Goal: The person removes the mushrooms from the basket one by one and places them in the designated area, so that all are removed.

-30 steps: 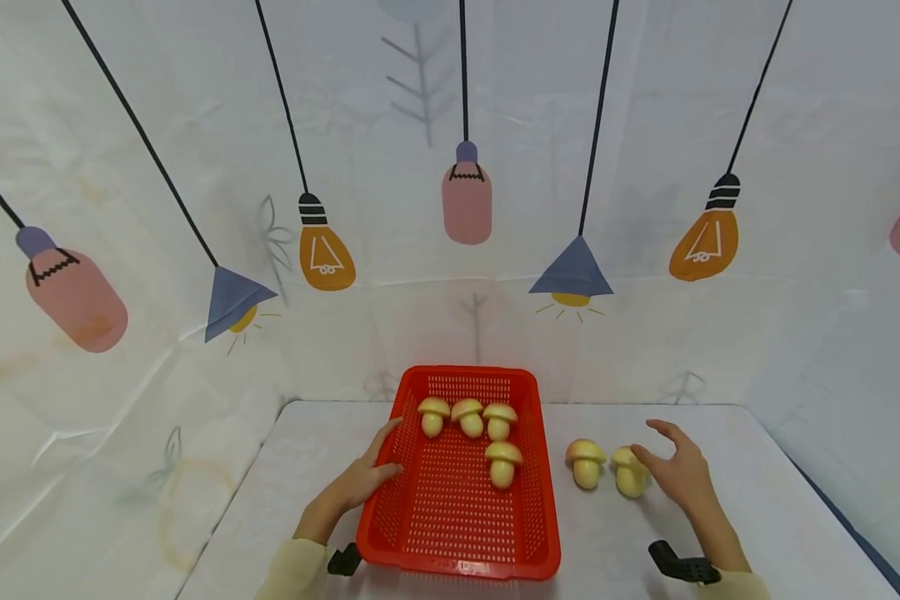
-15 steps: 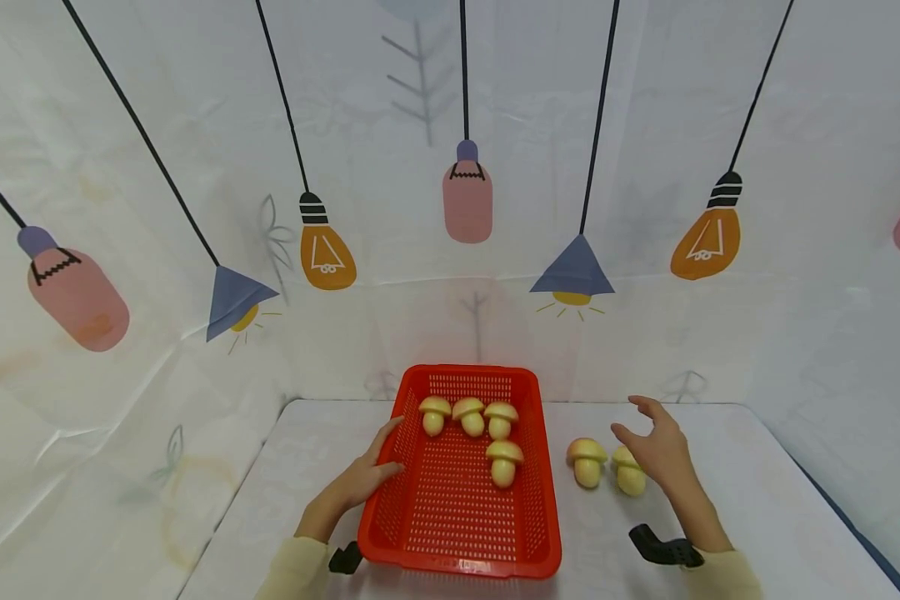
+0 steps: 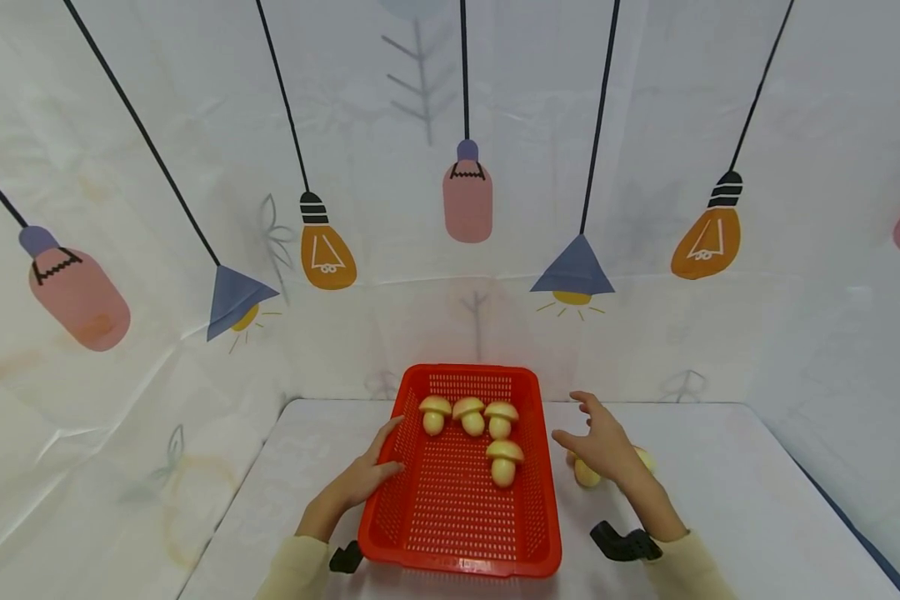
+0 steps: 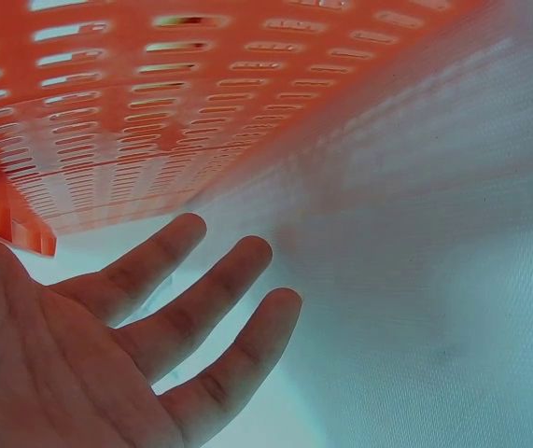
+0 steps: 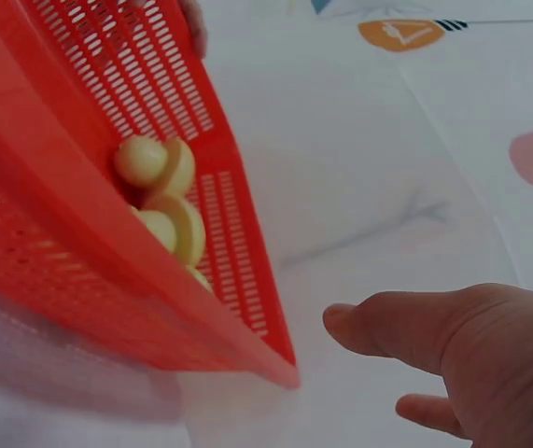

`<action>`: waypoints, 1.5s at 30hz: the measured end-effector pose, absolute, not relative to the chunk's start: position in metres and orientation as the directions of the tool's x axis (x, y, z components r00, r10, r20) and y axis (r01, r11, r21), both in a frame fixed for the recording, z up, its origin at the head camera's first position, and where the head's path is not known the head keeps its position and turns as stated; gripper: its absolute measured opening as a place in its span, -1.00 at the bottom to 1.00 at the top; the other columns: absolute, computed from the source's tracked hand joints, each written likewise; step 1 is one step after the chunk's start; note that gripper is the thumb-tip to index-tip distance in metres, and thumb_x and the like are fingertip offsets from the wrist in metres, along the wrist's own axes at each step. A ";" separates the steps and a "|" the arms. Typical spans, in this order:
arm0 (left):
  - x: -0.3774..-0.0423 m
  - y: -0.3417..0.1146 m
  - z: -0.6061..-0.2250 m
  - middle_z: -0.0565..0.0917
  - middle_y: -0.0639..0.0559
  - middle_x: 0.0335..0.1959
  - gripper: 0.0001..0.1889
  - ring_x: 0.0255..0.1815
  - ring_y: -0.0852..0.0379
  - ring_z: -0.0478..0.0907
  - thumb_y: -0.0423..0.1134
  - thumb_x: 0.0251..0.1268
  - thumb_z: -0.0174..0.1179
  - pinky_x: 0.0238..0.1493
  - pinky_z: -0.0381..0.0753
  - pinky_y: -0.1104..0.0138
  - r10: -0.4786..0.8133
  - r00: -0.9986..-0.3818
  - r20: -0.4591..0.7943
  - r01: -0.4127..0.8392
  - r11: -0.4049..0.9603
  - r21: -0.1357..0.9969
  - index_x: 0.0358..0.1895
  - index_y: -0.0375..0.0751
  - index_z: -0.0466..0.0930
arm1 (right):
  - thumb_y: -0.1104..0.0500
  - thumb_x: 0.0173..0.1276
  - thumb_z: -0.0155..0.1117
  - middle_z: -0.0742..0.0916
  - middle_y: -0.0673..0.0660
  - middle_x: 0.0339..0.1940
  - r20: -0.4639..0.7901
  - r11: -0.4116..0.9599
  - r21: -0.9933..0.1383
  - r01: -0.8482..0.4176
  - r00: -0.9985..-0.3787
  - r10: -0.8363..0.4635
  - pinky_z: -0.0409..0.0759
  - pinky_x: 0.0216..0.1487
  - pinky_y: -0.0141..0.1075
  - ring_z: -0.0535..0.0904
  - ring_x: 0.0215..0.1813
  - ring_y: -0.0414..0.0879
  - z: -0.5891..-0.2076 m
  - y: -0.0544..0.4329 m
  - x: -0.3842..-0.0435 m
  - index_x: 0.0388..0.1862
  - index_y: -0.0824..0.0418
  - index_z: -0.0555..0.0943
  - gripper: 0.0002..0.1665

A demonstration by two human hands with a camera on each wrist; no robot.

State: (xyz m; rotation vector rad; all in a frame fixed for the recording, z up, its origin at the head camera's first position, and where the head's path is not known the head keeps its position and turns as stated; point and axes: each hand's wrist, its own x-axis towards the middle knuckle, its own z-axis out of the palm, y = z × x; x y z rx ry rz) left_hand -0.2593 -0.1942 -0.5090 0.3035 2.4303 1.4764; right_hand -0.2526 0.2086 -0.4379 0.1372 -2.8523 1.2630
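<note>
A red perforated plastic basket (image 3: 450, 533) stands on the white table. Inside it lie several yellow toy mushrooms (image 3: 504, 464), most near its far end. Against the left rim, my left hand (image 3: 362, 479) rests with thumb and index finger at the edge; the left wrist view has its other fingers (image 4: 215, 289) extended outside the basket wall. To the right of the basket my right hand (image 3: 603, 446) is held above the table, thumb and fingers apart, holding nothing. Partly hidden behind it are two more mushrooms, a nearer-left one (image 3: 587, 475) and one further right (image 3: 647, 460).
The white tabletop (image 3: 757, 500) extends on both sides of the basket. Behind it hangs a white cloth backdrop (image 3: 390, 325) printed with lamps and bulbs. A black wrist strap (image 3: 625, 542) is on the right forearm.
My right hand has moved left from beside the right-hand loose mushroom toward the basket, now covering parts of both loose mushrooms. The left hand and the basket have stayed put.
</note>
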 end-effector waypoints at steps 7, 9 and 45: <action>-0.259 -0.194 -0.510 0.33 -0.39 0.42 -0.19 0.04 -0.10 0.60 -0.24 0.48 0.09 0.01 0.66 0.03 0.314 -0.940 -0.130 0.033 0.463 0.886 0.66 0.21 -0.10 | 0.01 0.33 0.44 0.42 0.58 0.43 0.079 0.676 -0.724 -0.139 -0.990 -0.119 0.50 0.25 0.34 0.42 0.36 0.52 -0.433 0.190 -0.256 0.52 0.41 0.24 -0.04; -0.259 -0.194 -0.510 0.35 -0.39 0.40 -0.19 0.02 -0.09 0.61 -0.25 0.47 0.09 0.01 0.67 0.02 0.310 -0.941 -0.133 0.029 0.466 0.884 0.66 0.21 -0.10 | -0.04 0.35 0.43 0.42 0.57 0.44 0.084 0.673 -0.722 -0.162 -0.986 -0.146 0.47 0.29 0.35 0.41 0.39 0.50 -0.432 0.186 -0.257 0.54 0.41 0.21 -0.01; -0.263 -0.203 -0.509 0.09 -0.34 0.62 -0.25 0.39 -0.22 0.37 -0.10 0.57 0.06 0.34 0.44 -0.15 0.374 -0.922 -0.104 0.073 0.431 0.899 0.68 0.09 -0.09 | -0.12 0.27 0.50 0.45 0.47 0.44 0.040 0.607 -0.768 -0.205 -0.961 -0.274 0.46 0.34 0.25 0.44 0.42 0.35 -0.459 0.117 -0.270 0.55 0.37 0.23 0.07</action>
